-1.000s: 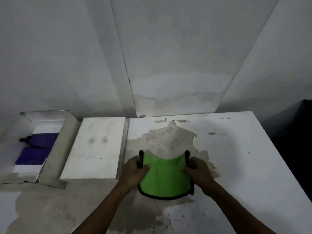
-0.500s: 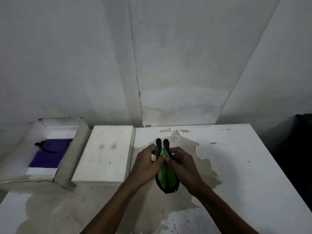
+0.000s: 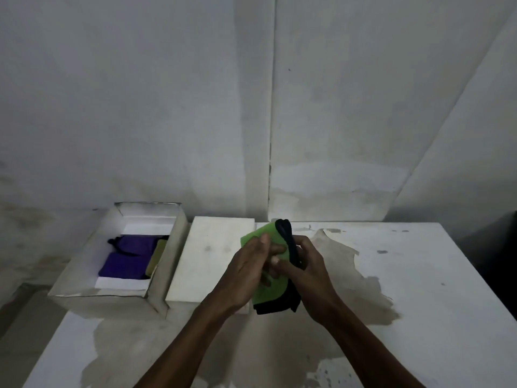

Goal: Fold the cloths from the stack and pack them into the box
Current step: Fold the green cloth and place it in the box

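Two bare forearms are seen entering from the lower edge of the head view, each uncovered from elbow region to wrist. No sleeve, glove, watch or ring is visible on the left hand (image 3: 246, 271) or the right hand (image 3: 309, 271). Fingernails are seen short and unpainted on the fingers (image 3: 264, 239) in view.

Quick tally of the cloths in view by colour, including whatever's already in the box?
Green, black-edged cloth, held in the left hand and right hand: 1
Purple cloths in the box: 2
Olive-yellow cloth against the box's right wall: 1
Total: 4
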The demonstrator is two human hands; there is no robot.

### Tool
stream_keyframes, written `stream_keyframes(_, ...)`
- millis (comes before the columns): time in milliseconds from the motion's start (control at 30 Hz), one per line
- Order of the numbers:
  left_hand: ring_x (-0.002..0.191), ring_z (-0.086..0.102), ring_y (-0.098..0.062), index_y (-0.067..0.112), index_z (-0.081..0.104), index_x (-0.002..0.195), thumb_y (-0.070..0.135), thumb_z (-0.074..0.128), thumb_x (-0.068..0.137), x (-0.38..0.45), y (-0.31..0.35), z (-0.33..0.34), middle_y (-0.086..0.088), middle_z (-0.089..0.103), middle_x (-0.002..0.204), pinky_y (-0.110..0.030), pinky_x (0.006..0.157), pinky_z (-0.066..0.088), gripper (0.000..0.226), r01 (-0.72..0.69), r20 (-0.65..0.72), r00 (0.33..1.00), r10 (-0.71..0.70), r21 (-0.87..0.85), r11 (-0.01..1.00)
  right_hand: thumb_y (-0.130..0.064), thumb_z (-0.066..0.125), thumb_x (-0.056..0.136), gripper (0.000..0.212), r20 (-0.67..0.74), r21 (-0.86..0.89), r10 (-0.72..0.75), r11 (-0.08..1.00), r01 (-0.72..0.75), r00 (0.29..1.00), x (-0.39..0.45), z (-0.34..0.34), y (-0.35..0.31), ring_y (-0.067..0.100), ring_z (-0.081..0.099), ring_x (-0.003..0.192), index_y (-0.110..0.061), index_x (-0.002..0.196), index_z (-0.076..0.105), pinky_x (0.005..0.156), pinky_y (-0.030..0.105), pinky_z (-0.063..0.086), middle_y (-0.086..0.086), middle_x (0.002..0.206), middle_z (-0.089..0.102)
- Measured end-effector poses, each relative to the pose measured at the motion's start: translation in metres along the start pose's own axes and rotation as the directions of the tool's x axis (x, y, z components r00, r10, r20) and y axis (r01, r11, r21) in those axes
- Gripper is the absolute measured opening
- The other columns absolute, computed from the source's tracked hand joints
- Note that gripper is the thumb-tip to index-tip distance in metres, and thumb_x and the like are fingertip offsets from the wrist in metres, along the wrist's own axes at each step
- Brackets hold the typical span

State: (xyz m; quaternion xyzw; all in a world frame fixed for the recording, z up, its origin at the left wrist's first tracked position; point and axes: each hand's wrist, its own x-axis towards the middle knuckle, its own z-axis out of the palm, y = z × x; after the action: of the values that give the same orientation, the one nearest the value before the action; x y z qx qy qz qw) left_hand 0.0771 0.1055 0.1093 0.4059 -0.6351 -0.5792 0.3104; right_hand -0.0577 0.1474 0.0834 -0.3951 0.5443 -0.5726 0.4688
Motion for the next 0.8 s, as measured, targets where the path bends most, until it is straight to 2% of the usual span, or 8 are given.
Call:
stream_keyframes(100,0.071,0.066,-0.020,0.012,0.074,0.095,0.049,0.037,0.092,-0.005,0.004,-0.027,-0.007,0.072,0.074,-0.034,0.066,0.052,0.052,-0.022,-0.056,0.998,0.020,-0.043,0.999,0.006,0.055,0.086,0.026,0.017,0.164,0.069,0.984,-0.070,0.998,0.003,0.017,-0.006,0.032,0.066,0.092,-0.009,0.107,0.061,0.080,0.046,0.054,0.016,0.103,0.070)
stream_keyframes(167,0.072,0.067,-0.021,0.013,0.073,0.088,0.034,0.052,0.094,-0.008,-0.001,-0.047,-0.011,0.072,0.077,-0.038,0.069,0.052,0.031,-0.066,-0.206,0.977,0.057,-0.037,0.997,0.009,0.052,0.086,0.027,0.042,0.267,0.117,0.956,-0.124,0.992,0.005,0.031,-0.012,0.030,0.067,0.088,-0.007,0.106,0.061,0.076,0.041,0.056,0.016,0.099,0.071)
stream_keyframes(233,0.080,0.067,-0.020,0.015,0.071,0.085,0.023,0.063,0.088,-0.011,-0.011,-0.070,-0.007,0.072,0.081,-0.040,0.074,0.054,0.011,-0.046,-0.401,0.915,0.039,-0.007,0.999,0.010,0.052,0.084,0.028,0.071,0.342,0.141,0.926,-0.157,0.987,0.007,0.048,-0.016,0.028,0.067,0.086,-0.008,0.105,0.062,0.074,0.038,0.057,0.014,0.098,0.071)
stream_keyframes(300,0.087,0.065,-0.016,0.016,0.067,0.094,0.027,0.069,0.083,-0.014,-0.018,-0.090,-0.002,0.069,0.089,-0.043,0.081,0.055,0.016,0.057,-0.530,0.843,-0.087,-0.073,0.996,0.007,0.053,0.083,0.033,0.110,0.418,0.150,0.890,-0.183,0.983,0.008,0.064,-0.020,0.032,0.065,0.096,-0.007,0.112,0.061,0.082,0.042,0.055,0.017,0.109,0.068)
stream_keyframes(400,0.096,0.066,-0.018,0.018,0.066,0.099,0.041,0.067,0.083,-0.023,-0.022,-0.124,-0.001,0.072,0.100,-0.040,0.084,0.053,0.028,0.239,-0.329,0.879,-0.345,-0.321,0.916,-0.001,0.055,0.079,0.046,0.174,0.492,0.166,0.839,-0.232,0.971,0.010,0.088,-0.022,0.039,0.059,0.114,-0.004,0.125,0.054,0.094,0.050,0.049,0.019,0.123,0.063)
stream_keyframes(500,0.104,0.068,-0.026,0.008,0.069,0.108,0.030,0.062,0.085,-0.036,-0.023,-0.149,-0.012,0.072,0.109,-0.041,0.089,0.055,0.033,0.318,0.009,0.924,-0.382,-0.573,0.755,-0.002,0.054,0.080,0.046,0.207,0.503,0.187,0.821,-0.268,0.960,0.011,0.107,-0.020,0.041,0.056,0.117,-0.003,0.126,0.053,0.095,0.052,0.049,0.021,0.125,0.061)
stream_keyframes(667,0.104,0.067,-0.030,-0.002,0.058,0.121,0.007,0.070,0.073,-0.046,-0.034,-0.196,-0.018,0.069,0.114,-0.034,0.075,0.060,0.050,0.232,-0.052,0.950,-0.307,-0.539,0.809,0.005,0.050,0.088,0.035,0.174,0.278,0.263,0.911,-0.303,0.949,0.013,0.139,-0.016,0.035,0.067,0.100,-0.006,0.120,0.058,0.081,0.044,0.058,0.018,0.113,0.069)
stream_keyframes(800,0.088,0.072,-0.024,0.000,0.064,0.111,-0.001,0.068,0.078,-0.050,-0.035,-0.230,-0.016,0.073,0.105,-0.030,0.071,0.060,0.033,0.163,-0.142,0.960,-0.242,-0.420,0.893,0.001,0.051,0.091,0.032,0.217,0.061,0.275,0.954,-0.295,0.937,0.016,0.162,-0.015,0.038,0.067,0.101,-0.013,0.118,0.058,0.090,0.065,0.046,0.015,0.111,0.070)
